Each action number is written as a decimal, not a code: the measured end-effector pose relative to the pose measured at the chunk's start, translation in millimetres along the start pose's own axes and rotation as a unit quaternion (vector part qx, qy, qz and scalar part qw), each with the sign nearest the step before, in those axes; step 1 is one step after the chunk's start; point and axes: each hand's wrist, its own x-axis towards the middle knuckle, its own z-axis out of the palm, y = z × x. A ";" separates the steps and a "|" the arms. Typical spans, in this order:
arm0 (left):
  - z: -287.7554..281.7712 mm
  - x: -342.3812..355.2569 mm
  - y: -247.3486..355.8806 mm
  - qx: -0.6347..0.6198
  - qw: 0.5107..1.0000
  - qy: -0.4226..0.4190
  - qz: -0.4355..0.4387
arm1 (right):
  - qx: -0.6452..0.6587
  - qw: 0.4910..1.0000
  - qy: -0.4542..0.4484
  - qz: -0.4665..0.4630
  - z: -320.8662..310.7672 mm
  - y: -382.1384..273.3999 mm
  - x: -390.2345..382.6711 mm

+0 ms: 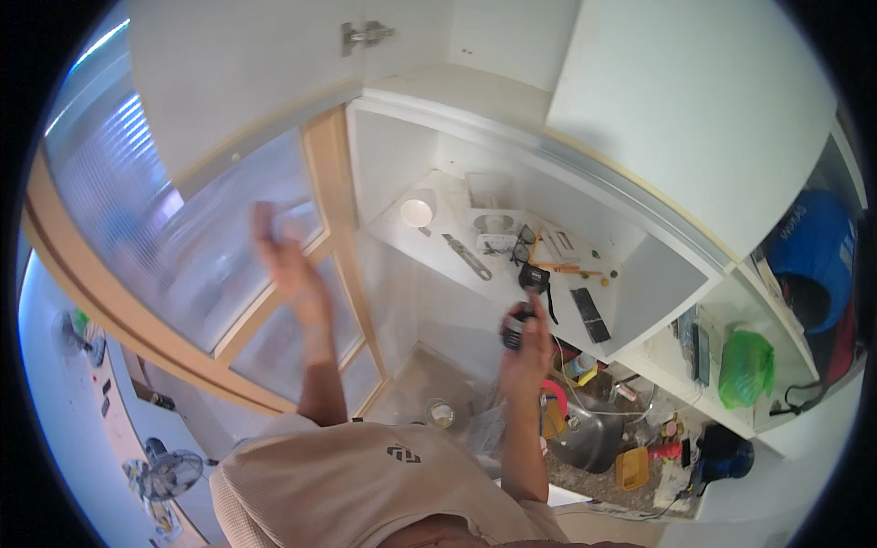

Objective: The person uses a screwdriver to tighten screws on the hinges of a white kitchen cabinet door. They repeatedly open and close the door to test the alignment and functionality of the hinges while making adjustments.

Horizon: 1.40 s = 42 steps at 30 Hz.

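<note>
My left hand (288, 265) is raised in front of the frosted ribbed panel (196, 265) in a wooden frame (233, 342). Its fingers are smeared by motion, so I cannot make out whether they hold anything. My right hand (525, 347) is closed on a small black object (514, 326), just below the front edge of a white shelf (402, 233). On that shelf lie a black pouch (533, 277), glasses (523, 245), a metal strip (466, 256), a white round item (417, 212), several pencils and a dark flat bar (589, 315).
White cabinet doors (685, 119) surround the shelf above. At right are a blue bag (804, 265) and green bag (744, 365). Below sit a steel sink (589, 438), orange container (633, 468) and clutter. Fans (169, 475) stand at lower left.
</note>
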 end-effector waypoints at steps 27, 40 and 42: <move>90.7 7.4 50.5 0.000 0.931 -0.182 0.315 | -0.063 0.982 0.170 -0.057 -127.1 -38.2 -82.8; 149.6 -10.5 58.5 0.032 0.943 -0.085 0.320 | -0.071 0.971 0.224 -0.043 -150.4 -30.9 -112.5; 156.3 -11.2 57.0 0.042 0.941 -0.083 0.326 | -0.076 0.968 0.234 -0.043 -145.1 -31.4 -111.6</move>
